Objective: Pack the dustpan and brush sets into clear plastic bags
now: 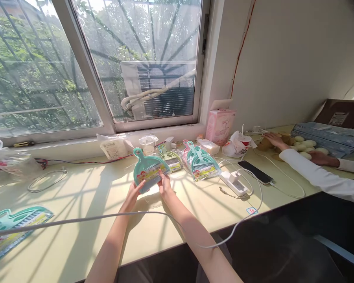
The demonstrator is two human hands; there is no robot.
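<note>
Between my two hands a teal dustpan (149,162) with a printed label is raised above the table, its looped handle pointing up. My left hand (133,192) grips its lower left corner. At the lower right edge, my right hand (164,183) pinches it with the thumb on the front. Just behind lies a green dustpan and brush set (170,159). To the right, a stack of bagged teal and pink dustpan sets (203,163) rests on the table. Far to the left is another bagged teal dustpan set (17,224).
A white power strip (233,184) and a phone (256,172) lie on the right, with cables about. One cable (106,216) crosses before my forearms. A pink box (221,125) stands by the wall. At far right, a co-worker's hands (274,139) are among pale round objects (308,144).
</note>
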